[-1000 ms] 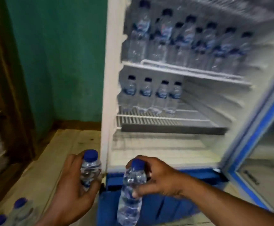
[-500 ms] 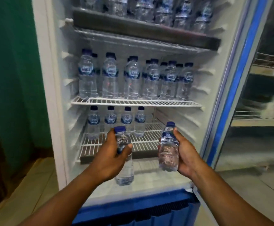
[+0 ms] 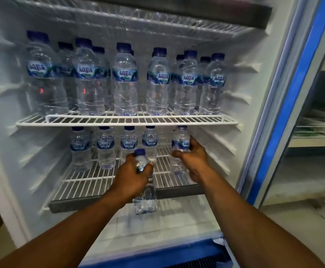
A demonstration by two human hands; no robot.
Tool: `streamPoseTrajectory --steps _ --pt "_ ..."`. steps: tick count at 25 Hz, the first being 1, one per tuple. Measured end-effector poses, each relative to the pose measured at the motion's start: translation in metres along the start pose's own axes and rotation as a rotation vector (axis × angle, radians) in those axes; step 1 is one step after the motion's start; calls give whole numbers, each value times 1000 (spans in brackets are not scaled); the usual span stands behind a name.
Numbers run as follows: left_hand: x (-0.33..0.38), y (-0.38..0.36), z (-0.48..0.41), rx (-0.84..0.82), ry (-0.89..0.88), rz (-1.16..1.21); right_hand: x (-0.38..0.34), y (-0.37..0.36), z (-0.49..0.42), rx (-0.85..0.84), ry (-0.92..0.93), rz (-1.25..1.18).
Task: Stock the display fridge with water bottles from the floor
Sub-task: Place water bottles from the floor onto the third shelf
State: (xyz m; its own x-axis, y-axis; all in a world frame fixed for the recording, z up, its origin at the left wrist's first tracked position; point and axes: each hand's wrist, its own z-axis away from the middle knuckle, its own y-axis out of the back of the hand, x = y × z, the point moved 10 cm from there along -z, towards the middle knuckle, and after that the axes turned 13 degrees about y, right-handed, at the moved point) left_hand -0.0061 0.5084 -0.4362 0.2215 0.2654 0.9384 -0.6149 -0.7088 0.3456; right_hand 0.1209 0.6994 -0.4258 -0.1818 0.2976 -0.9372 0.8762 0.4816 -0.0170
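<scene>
Head view: the left hand (image 3: 132, 176) is closed around the upper body of a small water bottle (image 3: 145, 200), fingers and thumb wrapped just under the blue cap, which projects above the hand. The bottle's base hangs below the hand, in front of the front rail of the lower wire shelf (image 3: 84, 182) of the display fridge (image 3: 3, 132). The hand covers the label and mid-section of this bottle. The right hand (image 3: 192, 157) grips a second small bottle (image 3: 181, 140) from its right side, fingers curled round the body below the label; the bottle stands upright above and to the left of the palm, its cap just under the upper wire shelf (image 3: 128, 119). Its base appears to rest on the lower shelf, but motion blur prevents confirmation. A row of four small bottles (image 3: 105, 147) stands beyond and to the left of the left hand, well back on the same shelf. Large bottles (image 3: 124, 80) fill the upper shelf above both hands. The blue-framed open door (image 3: 285, 105) lies to the right of the right hand. The top shelf is cut off by the frame edge.
</scene>
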Motion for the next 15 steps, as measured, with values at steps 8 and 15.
streamPoseTrajectory --steps 8,15 --pt "-15 -9 -14 -92 112 295 37 -27 -48 -6 160 184" --pt "-22 -12 -16 -145 211 368 54 -24 -45 -34 182 337"
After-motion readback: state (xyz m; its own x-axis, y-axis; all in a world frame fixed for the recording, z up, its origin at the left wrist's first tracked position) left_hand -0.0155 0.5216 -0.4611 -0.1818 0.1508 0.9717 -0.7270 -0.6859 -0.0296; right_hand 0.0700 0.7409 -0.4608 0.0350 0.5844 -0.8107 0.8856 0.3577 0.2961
